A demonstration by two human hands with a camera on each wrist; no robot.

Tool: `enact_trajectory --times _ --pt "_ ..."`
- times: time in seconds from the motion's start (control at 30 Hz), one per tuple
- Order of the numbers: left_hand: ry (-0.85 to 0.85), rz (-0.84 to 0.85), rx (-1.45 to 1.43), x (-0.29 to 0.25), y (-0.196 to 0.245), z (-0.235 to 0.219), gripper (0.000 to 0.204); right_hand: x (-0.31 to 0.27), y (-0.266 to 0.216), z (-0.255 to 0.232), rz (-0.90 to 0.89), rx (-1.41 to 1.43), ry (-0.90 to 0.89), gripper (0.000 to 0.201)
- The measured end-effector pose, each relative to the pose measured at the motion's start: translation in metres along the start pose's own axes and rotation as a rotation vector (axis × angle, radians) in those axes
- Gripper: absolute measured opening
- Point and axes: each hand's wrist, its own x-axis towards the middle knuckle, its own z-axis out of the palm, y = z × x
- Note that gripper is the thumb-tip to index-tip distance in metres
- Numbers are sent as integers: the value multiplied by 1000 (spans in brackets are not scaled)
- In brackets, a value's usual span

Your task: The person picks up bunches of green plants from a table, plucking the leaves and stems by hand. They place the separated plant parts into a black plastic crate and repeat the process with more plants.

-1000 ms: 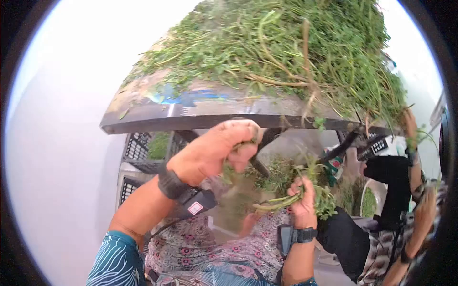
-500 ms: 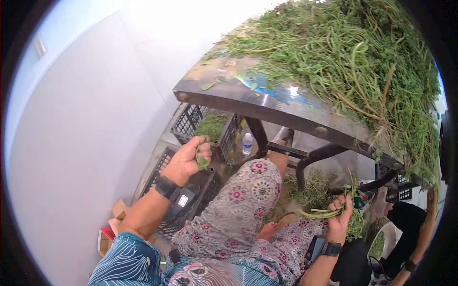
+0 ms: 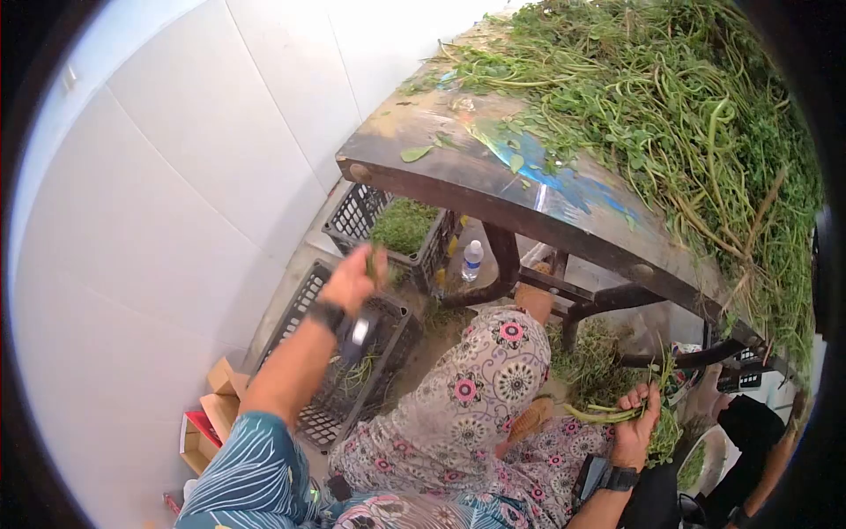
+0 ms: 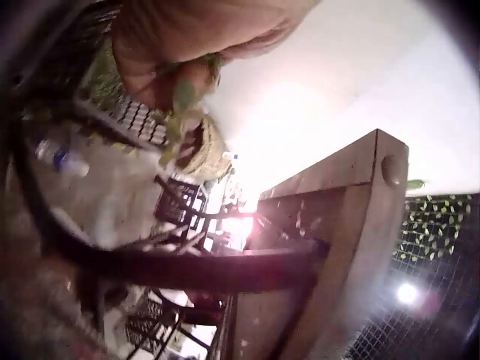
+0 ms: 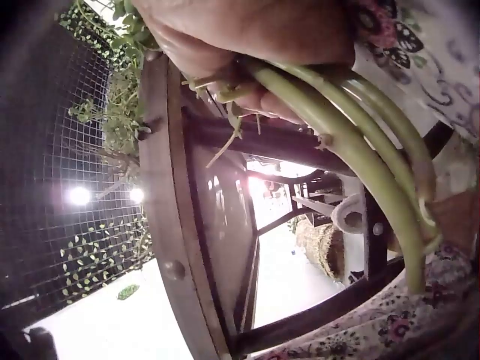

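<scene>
Below the table's (image 3: 493, 189) worn edge, at seven o'clock from the heaped greens (image 3: 670, 115), the left hand (image 3: 351, 280) pinches leafy scraps (image 4: 184, 97) above two black lattice crates (image 3: 352, 220). At five o'clock, the right hand (image 3: 636, 430) clasps smooth thick green stems (image 5: 352, 142).

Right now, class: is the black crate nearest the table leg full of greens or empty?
Partly full. The black crate holds a mound of greens reaching about its rim; how deep the mound goes cannot be told.

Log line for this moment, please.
left hand: pinches leaves over black crate | right hand: grips green stems | table: heaped greens
</scene>
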Motion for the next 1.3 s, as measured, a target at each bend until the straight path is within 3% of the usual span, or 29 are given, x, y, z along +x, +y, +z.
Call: enact_trajectory --times 0.03,0.07,0.1,0.17,0.27,0.4,0.5,0.63,0.7,0.77,0.87,0.97,1.07,1.17,1.3 --pt "149 -98 -437 21 30 32 25 3 0 -3 4 -12 -3 17" --pt "85 22 -98 38 45 34 38 5 2 -3 -15 -27 -14 16" --pt "306 -27 -37 50 61 48 43 7 2 -2 -20 -63 -9 16" --pt "526 5 106 63 66 50 45 10 3 0 -25 -130 -3 15" --pt "474 46 346 52 48 35 42 11 11 6 -48 -155 -3 14" --pt "207 -181 371 15 19 15 34 12 12 6 12 -125 -26 12" --pt "49 -222 344 -33 20 54 28 16 8 -4 53 -73 -42 10" --pt "-240 -135 434 -85 49 132 29 13 2 -11 173 107 -117 14" --pt "-325 -46 526 -115 63 189 26 1 -3 5 170 9 -124 15" --pt "-663 -27 421 -126 67 228 25 -11 -9 22 194 85 -152 18" --pt "-803 -7 633 -142 59 290 24 -26 -10 31 134 84 -208 16" --pt "-972 -74 723 -143 25 348 24 -24 -17 28 141 133 -276 16" --pt "-879 -269 739 -145 -19 399 22 -14 -24 16 136 182 -248 18" --pt "-991 -333 910 -118 -74 413 22 -10 -24 7 55 215 -94 22" --pt "-1151 -413 1242 -103 -114 427 22 -8 -33 14 66 188 -86 29"
